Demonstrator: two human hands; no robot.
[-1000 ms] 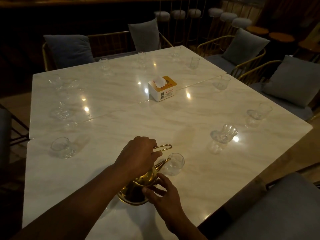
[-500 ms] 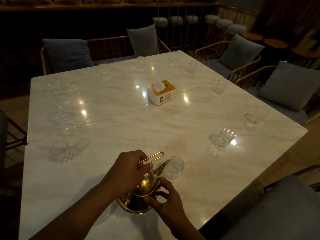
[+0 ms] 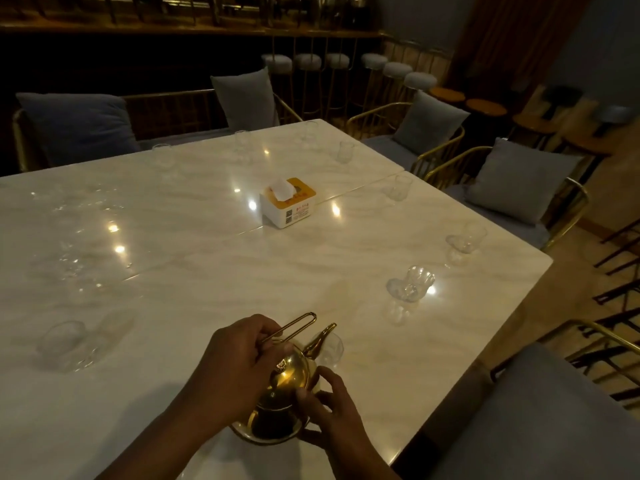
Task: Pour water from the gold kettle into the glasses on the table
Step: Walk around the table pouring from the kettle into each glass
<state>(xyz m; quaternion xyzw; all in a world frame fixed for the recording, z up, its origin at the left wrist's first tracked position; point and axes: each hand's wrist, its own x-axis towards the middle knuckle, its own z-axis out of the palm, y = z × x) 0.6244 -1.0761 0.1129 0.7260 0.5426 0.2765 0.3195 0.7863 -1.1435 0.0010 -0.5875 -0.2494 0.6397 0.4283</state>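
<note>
The gold kettle [image 3: 284,386] is held low over the near edge of the desk [image 3: 207,271], tipped forward so its spout [image 3: 320,341] points into the small glass [image 3: 330,348] just beyond it. I cannot tell in this dim light whether water is running. The left hand [image 3: 239,351] has its fingers clenched round the thin wire handle [image 3: 294,329], while the right hand [image 3: 329,410] cups the kettle's lower side, its fingers curved against the metal to steady the tilt. To my eye the risk sits at that glass: it is light, clear and hard to see, and the spout is right at its rim, so a nudge could topple it, or too steep a tip could send water over the polished marble. The lid may also slip if the tilt grows. Further out wait a squat goblet [image 3: 410,284] to the right, a tumbler [image 3: 64,342] to the left and a tissue box [image 3: 288,202] mid-desk, with more glasses along the far edges.
</note>
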